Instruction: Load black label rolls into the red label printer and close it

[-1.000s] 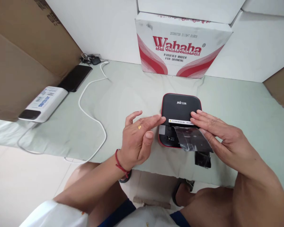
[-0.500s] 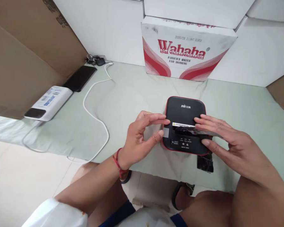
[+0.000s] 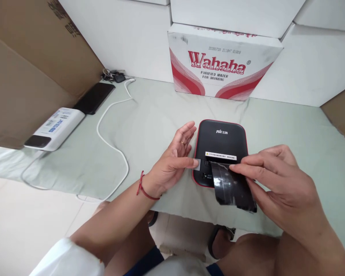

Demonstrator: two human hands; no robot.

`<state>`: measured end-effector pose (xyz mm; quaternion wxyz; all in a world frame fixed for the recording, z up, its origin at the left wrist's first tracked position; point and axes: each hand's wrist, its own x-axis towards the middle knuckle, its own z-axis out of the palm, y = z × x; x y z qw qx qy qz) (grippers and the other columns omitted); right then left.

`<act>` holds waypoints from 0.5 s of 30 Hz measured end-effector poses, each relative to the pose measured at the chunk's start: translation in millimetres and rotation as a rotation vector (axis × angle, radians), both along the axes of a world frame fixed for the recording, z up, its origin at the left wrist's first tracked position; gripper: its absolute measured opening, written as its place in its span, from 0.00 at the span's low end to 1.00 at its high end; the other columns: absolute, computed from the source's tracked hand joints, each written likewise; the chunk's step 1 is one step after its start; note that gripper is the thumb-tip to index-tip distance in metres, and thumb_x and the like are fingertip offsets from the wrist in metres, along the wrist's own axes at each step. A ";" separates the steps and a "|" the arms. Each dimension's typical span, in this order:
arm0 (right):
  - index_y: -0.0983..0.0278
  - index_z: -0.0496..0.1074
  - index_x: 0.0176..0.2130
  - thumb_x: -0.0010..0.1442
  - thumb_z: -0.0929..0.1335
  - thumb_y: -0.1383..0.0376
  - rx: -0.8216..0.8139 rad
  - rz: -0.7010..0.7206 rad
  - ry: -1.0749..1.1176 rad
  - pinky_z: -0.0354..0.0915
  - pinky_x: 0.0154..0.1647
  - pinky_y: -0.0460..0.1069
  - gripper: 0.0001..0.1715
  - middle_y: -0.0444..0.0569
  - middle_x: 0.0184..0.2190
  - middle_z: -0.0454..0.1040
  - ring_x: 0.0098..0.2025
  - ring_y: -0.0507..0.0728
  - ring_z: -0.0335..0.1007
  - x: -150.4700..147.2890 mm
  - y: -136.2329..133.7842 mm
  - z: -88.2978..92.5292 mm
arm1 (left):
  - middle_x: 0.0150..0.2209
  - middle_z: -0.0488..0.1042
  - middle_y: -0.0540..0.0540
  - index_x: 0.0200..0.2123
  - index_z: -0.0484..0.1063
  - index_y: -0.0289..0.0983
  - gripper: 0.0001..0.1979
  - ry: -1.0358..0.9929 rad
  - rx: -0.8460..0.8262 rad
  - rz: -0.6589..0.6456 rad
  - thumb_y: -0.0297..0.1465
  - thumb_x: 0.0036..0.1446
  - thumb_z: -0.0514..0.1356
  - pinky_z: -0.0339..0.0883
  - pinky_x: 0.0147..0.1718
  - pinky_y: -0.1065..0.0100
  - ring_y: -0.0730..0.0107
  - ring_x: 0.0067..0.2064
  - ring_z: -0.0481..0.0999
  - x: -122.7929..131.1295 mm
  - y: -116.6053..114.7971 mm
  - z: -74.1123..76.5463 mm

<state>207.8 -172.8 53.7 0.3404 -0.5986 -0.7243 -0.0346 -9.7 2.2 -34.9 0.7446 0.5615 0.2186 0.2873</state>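
Note:
A black, rounded, red-edged device (image 3: 222,142) that looks like a portable printer lies flat on the cloth-covered table in front of me. From the slot across its top, a glossy black film strip (image 3: 228,188) curls toward me, covering part of the lower panel. My right hand (image 3: 278,178) pinches the strip's right side between thumb and fingers. At the device's left edge, my left hand (image 3: 174,163) rests its thumb on a grey patch there. The left fingers are stretched out beside the device, not wrapped round it.
Behind stands a Wahaha water carton (image 3: 221,63) against white boxes. On the left are a white power bank (image 3: 56,128), a black phone (image 3: 94,97), keys (image 3: 115,75) and a white cable (image 3: 112,147). A brown cardboard wall (image 3: 31,69) rises at the left.
My right hand has closed on the film strip, which now bends toward me over the lower panel. My left fingers have swung out from above the device to beside its edge.

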 end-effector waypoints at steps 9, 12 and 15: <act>0.61 0.83 0.51 0.73 0.68 0.81 -0.043 0.066 -0.065 0.74 0.33 0.48 0.20 0.50 0.42 0.85 0.36 0.54 0.75 -1.6 0.8 6.7 | 0.87 0.60 0.56 0.82 0.57 0.71 0.59 0.005 -0.105 -0.032 0.28 0.52 0.73 0.71 0.81 0.43 0.50 0.89 0.59 -0.7 1.8 -7.7; 0.61 0.84 0.51 0.75 0.68 0.79 -0.057 0.045 -0.088 0.76 0.34 0.47 0.19 0.50 0.41 0.85 0.37 0.53 0.81 -2.2 1.7 6.4 | 0.87 0.59 0.57 0.81 0.59 0.71 0.58 -0.004 -0.137 -0.018 0.28 0.53 0.74 0.73 0.79 0.47 0.52 0.89 0.57 0.1 -2.3 -5.5; 0.60 0.85 0.50 0.76 0.68 0.77 -0.063 -0.005 -0.086 0.74 0.31 0.45 0.18 0.47 0.40 0.86 0.34 0.51 0.82 -2.3 5.4 2.4 | 0.87 0.61 0.55 0.79 0.65 0.67 0.51 -0.038 -0.129 -0.028 0.30 0.57 0.74 0.75 0.77 0.48 0.51 0.88 0.61 1.9 -7.1 -1.5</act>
